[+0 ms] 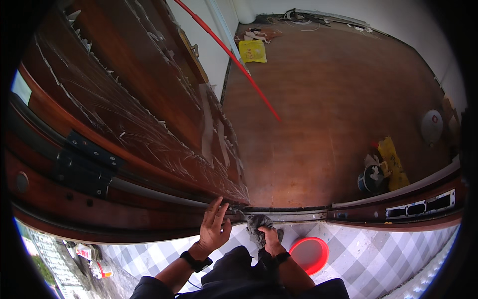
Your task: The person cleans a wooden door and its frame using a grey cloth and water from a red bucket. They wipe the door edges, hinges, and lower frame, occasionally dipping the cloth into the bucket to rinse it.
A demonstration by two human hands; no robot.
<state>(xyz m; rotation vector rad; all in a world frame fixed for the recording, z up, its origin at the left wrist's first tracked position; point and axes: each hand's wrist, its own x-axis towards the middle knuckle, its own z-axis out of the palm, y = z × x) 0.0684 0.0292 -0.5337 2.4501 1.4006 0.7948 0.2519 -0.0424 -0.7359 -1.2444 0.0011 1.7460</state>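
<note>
My right hand (272, 241) grips a wet-looking grey cloth (258, 226), bunched up close to the metal door sill (291, 216). My left hand (213, 232) is raised with its fingers apart and holds nothing; its fingertips are at the lower edge of the brown door frame (168, 220). Whether they touch it I cannot tell. On the left the brown door (149, 123) stands swung inward, with torn clear plastic film on its face. A red basin (324, 258) of greyish water sits on the tiles to the right of my right hand.
A red pole (239, 63) slants across the room beyond the sill. Near the right jamb, with its strike plate (420, 208), stand a bucket (369, 179) and a yellow bag (394, 164). Another yellow bag (253, 51) and coiled cables (298, 17) lie farther back. A dark hinge (87, 162) is at left.
</note>
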